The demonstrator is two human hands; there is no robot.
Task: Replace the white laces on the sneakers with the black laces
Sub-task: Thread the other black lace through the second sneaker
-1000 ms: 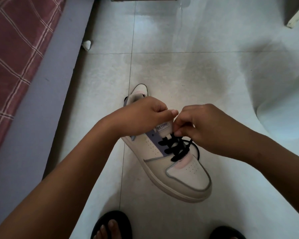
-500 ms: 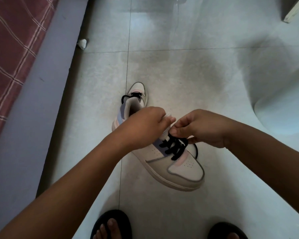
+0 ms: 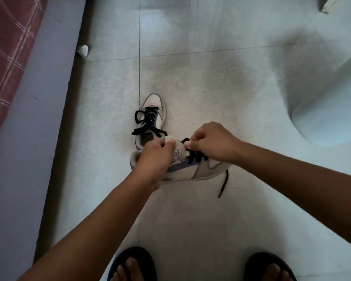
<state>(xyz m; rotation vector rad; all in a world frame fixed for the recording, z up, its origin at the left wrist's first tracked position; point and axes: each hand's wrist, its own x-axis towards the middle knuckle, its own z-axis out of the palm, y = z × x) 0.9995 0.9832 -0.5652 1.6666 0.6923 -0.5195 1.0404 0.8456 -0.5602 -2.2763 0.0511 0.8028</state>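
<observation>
Pinching the tongue (image 3: 178,152) with your left hand (image 3: 157,154) and black lace (image 3: 195,157) with your right hand (image 3: 212,141), you hold the near sneaker (image 3: 203,171) above mid-floor, toe pointing right.

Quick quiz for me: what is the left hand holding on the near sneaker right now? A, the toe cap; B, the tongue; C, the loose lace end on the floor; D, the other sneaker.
B: the left hand pinches the top of the labelled tongue of the near sneaker, while the right hand grips the black lace beside it.
</observation>
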